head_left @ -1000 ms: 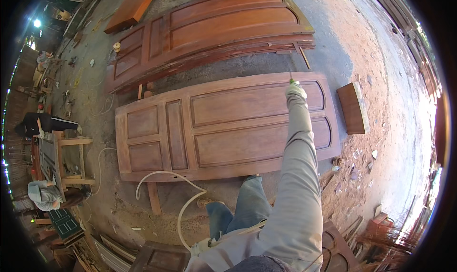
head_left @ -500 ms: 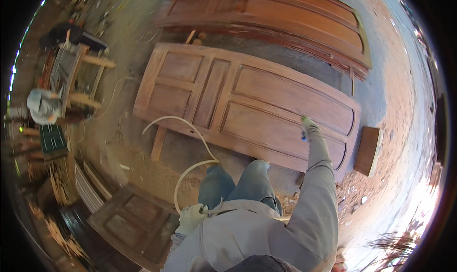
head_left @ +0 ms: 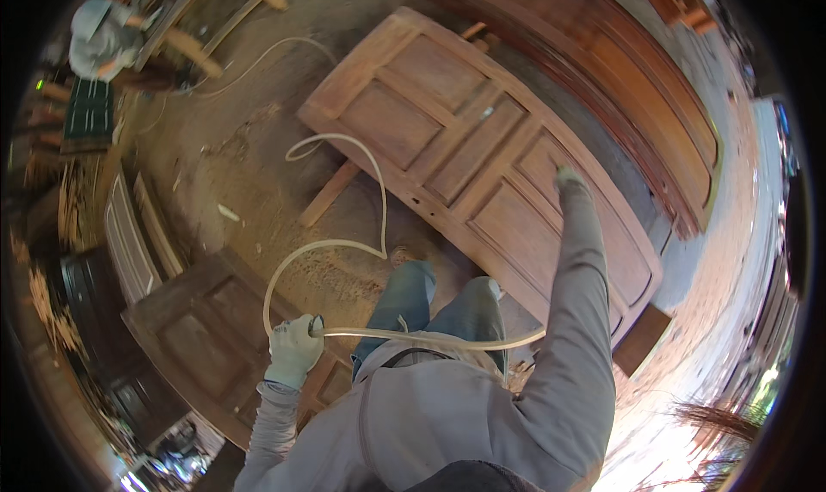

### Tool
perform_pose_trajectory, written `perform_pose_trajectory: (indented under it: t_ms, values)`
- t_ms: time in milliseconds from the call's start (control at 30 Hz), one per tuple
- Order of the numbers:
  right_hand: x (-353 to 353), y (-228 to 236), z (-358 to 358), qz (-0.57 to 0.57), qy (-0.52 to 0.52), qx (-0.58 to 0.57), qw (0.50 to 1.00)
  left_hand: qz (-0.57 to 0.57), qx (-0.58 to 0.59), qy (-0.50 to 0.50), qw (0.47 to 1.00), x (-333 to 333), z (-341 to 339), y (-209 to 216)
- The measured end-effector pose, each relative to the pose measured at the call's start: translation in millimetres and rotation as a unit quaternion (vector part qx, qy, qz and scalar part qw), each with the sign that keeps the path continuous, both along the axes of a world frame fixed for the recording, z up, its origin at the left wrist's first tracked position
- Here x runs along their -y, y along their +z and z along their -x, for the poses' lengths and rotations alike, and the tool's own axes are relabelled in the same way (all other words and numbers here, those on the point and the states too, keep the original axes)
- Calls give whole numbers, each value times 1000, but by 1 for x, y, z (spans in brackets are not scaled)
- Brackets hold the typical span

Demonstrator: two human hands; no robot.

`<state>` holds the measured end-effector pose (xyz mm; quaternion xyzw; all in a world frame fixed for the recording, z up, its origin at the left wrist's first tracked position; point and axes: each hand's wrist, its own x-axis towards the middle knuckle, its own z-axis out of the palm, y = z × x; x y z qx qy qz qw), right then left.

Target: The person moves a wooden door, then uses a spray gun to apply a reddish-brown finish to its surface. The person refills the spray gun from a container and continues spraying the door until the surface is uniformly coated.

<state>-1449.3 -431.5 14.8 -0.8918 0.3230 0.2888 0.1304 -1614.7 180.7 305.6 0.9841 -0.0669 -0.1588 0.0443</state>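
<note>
Ground (head_left: 645,402) at 4 o'clock is blown out white, while 9 o'clock sits pretty dim. Fisheye bends the stacked doors (head_left: 637,79) at 2 o'clock, right hand (head_left: 570,179) looks kinda soft, corners go black.

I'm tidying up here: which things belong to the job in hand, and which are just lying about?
In use:
pale hose, in the gloved left hand
pinkish-brown door, below the right hand

Apparently just lying about:
dark panelled door, lower left
green door, far left
reddish door, upper right
</note>
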Motion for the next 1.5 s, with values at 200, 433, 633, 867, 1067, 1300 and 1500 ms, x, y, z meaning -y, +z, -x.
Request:
perform_pose_trajectory:
  t_ms: [200,433,633,867,1067,1300,1500]
  values:
    - [-151,-36,-35,-270,14,-20,963,18,84,-36,996,-65,-74,31]
    - [-315,-9,-228,-448,-158,63,878,-160,168,-31,972,-157,-177,105]
    - [-313,-23,-283,-581,-448,113,670,-235,173,121,949,-208,-213,178]
    - [-375,-61,-342,-718,-428,-88,543,-307,196,195,911,-335,-258,255]
    - [-620,5,-384,-737,-399,-57,542,-460,276,238,810,-532,-344,349]
    - [-771,-5,-480,-722,-450,-76,521,-461,234,217,828,-716,-497,321]
    - [-699,-7,-482,-527,-562,-35,636,-225,122,293,921,-825,-585,143]
